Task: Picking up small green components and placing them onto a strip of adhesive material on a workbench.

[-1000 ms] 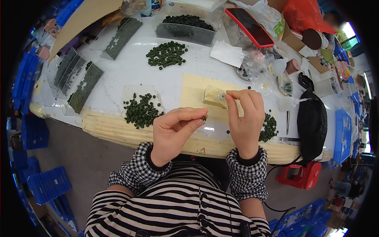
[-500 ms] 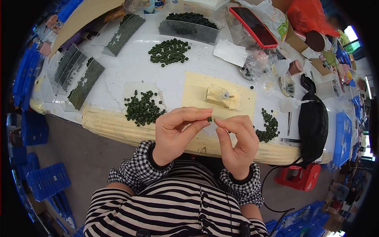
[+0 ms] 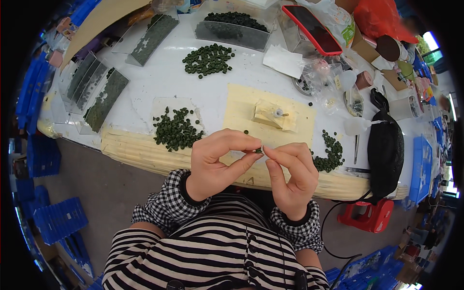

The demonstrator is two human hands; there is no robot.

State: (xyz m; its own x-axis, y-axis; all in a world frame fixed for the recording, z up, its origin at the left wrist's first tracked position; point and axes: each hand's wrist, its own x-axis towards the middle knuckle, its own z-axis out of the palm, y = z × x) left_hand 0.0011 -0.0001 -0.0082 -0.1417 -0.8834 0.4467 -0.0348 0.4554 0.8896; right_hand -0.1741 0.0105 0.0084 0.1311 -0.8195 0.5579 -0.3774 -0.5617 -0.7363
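Between the thumb and index finger of my left hand is a small dark green disc, partly covered by the fingertips. My right hand faces it, index fingertip against the disc and the other fingers curled in; whether these fingers pinch anything is hidden. Just beyond my left fingers lies a single loose green disc. A yellowish block with a short peg on top rests on a cream sheet past my hands. Piles of similar discs lie to the left and to the right.
Farther back are another disc pile and a clear box of discs. Clear trays stand at left. A red-cased phone, white paper, tweezers and a black pouch lie at right. A padded edge borders the table.
My right index fingertip has come up against the disc in my left hand, which has tilted and dropped slightly. A loose disc now shows beyond my left fingers.
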